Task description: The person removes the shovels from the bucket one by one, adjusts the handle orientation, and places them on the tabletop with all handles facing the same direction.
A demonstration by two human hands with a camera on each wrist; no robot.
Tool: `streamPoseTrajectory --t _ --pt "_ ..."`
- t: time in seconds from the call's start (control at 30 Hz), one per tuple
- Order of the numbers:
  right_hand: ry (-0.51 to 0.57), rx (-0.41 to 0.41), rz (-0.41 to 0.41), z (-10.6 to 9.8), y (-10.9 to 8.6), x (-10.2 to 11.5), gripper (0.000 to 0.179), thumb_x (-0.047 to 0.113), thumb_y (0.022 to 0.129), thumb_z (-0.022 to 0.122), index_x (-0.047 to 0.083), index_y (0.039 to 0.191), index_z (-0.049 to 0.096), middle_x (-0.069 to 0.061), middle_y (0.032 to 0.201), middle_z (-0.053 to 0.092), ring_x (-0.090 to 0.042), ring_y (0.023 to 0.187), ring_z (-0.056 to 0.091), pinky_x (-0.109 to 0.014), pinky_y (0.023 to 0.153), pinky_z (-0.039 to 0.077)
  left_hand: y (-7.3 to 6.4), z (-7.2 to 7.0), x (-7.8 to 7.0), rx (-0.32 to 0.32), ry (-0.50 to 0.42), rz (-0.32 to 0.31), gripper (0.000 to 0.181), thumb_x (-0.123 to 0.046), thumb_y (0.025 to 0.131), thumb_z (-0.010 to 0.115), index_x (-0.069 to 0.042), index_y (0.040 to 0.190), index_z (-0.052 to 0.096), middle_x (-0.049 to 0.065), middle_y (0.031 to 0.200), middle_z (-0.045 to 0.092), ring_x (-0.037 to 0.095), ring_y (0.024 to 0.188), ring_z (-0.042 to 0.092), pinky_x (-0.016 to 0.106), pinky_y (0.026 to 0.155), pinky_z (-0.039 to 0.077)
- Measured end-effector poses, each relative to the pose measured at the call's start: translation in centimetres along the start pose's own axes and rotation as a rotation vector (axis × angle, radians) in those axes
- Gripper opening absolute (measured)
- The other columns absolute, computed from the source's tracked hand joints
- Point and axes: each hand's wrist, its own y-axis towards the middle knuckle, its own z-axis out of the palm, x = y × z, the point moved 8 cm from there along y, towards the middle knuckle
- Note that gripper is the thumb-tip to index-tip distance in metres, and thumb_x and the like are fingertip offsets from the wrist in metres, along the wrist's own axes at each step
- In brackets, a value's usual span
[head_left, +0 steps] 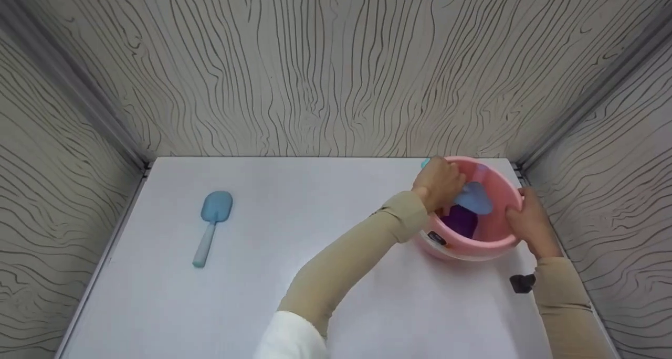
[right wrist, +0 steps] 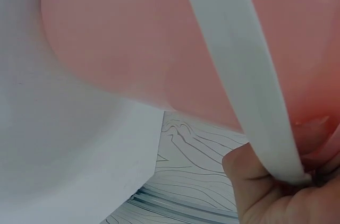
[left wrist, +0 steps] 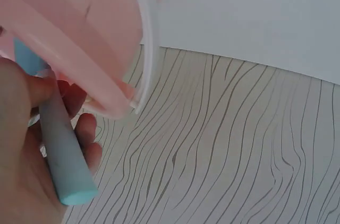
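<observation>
A pink bucket (head_left: 501, 214) with a white carrying handle (right wrist: 239, 49) is at the right of the white table, its mouth tilted toward the head camera. My left hand (head_left: 440, 183) grips the grey-blue handle (left wrist: 62, 144) of a toy shovel at the bucket's left rim. The shovel's light blue blade (head_left: 475, 198) lies inside the bucket, over a dark purple object (head_left: 461, 221) whose kind is partly hidden. On the right side, my right hand (head_left: 530, 222) holds the rim, thumb inside. In the right wrist view its fingers are at the white carrying handle.
Another blue toy shovel (head_left: 216, 208) lies on the left of the white table (head_left: 315, 217). A small black object (head_left: 522, 283) is beside the right forearm. Wood-patterned walls (head_left: 336, 70) enclose the table at the back and both sides.
</observation>
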Motion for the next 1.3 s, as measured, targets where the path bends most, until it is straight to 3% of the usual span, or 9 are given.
streamPoseTrajectory --t 0.2,0.3,0.37,0.47,0.67,0.93,1.1,1.3 --pt "0.003 0.025 0.009 0.5 0.1 0.1 0.051 0.008 0.105 0.044 -0.015 0.148 0.030 -0.038 0.125 0.053 -0.020 0.081 0.059 -0.028 0.062 0.051 -3.4 -1.0 2.3 -0.083 -0.189 -0.050 0.042 -0.052 0.112 0.048 -0.022 0.138 0.061 -0.011 0.121 0.073 0.004 0.093 0.070 0.022 0.081 0.059" --pt "0.009 0.040 0.034 0.3 0.0 -0.1 0.053 0.011 0.108 0.042 -0.014 0.152 0.027 -0.038 0.127 0.051 -0.024 0.083 0.061 -0.029 0.061 0.053 -5.1 -1.5 3.7 -0.103 -0.314 -0.086 0.041 -0.046 0.111 0.052 -0.021 0.144 0.059 -0.009 0.121 0.074 0.006 0.095 0.071 0.023 0.080 0.059" --pt "0.006 0.038 0.049 -0.1 0.0 -0.1 0.053 0.013 0.109 0.040 -0.013 0.153 0.025 -0.038 0.128 0.050 -0.026 0.084 0.062 -0.029 0.060 0.053 -6.1 -1.9 4.7 -0.129 -0.422 -0.107 0.042 -0.044 0.109 0.057 -0.019 0.143 0.060 -0.007 0.118 0.075 0.008 0.093 0.071 0.025 0.078 0.059" --pt "-0.006 0.027 0.051 -0.6 0.2 0.0 0.054 0.013 0.108 0.040 -0.012 0.153 0.026 -0.038 0.128 0.050 -0.026 0.084 0.062 -0.029 0.060 0.053 -7.9 -1.9 6.4 -0.185 -0.582 -0.145 0.036 -0.037 0.111 0.055 -0.014 0.137 0.063 -0.002 0.108 0.074 0.011 0.086 0.068 0.027 0.074 0.060" --pt "-0.015 0.027 0.038 -0.5 0.4 0.1 0.052 0.009 0.105 0.043 -0.014 0.149 0.029 -0.039 0.126 0.051 -0.023 0.082 0.061 -0.029 0.059 0.052 -11.9 0.7 9.1 -0.273 -0.832 -0.244 0.028 -0.027 0.114 0.049 -0.007 0.128 0.062 0.003 0.096 0.066 0.013 0.076 0.056 0.028 0.066 0.055" --pt "-0.036 0.043 0.045 -0.6 0.7 -0.1 0.057 0.011 0.105 0.041 -0.015 0.152 0.025 -0.041 0.127 0.049 -0.028 0.086 0.062 -0.030 0.061 0.053 -15.9 4.1 11.8 -0.377 -0.982 -0.411 0.029 -0.021 0.114 0.050 0.000 0.128 0.063 0.007 0.093 0.068 0.013 0.068 0.054 0.030 0.060 0.052" --pt "-0.040 0.058 0.062 -0.4 0.4 -0.3 0.060 0.013 0.106 0.040 -0.014 0.155 0.021 -0.041 0.127 0.049 -0.027 0.083 0.063 -0.031 0.060 0.054 -18.3 6.4 12.4 -0.421 -1.094 -0.528 0.029 -0.018 0.111 0.059 0.002 0.130 0.064 0.009 0.098 0.073 0.014 0.072 0.060 0.035 0.068 0.059" --pt "-0.034 0.067 0.076 0.1 0.2 -0.6 0.060 0.014 0.107 0.040 -0.013 0.157 0.020 -0.041 0.130 0.048 -0.031 0.087 0.065 -0.031 0.060 0.056 -21.0 9.4 12.5 -0.435 -1.121 -0.637 0.031 -0.014 0.108 0.062 0.004 0.133 0.063 0.014 0.105 0.076 0.019 0.079 0.069 0.041 0.073 0.062"
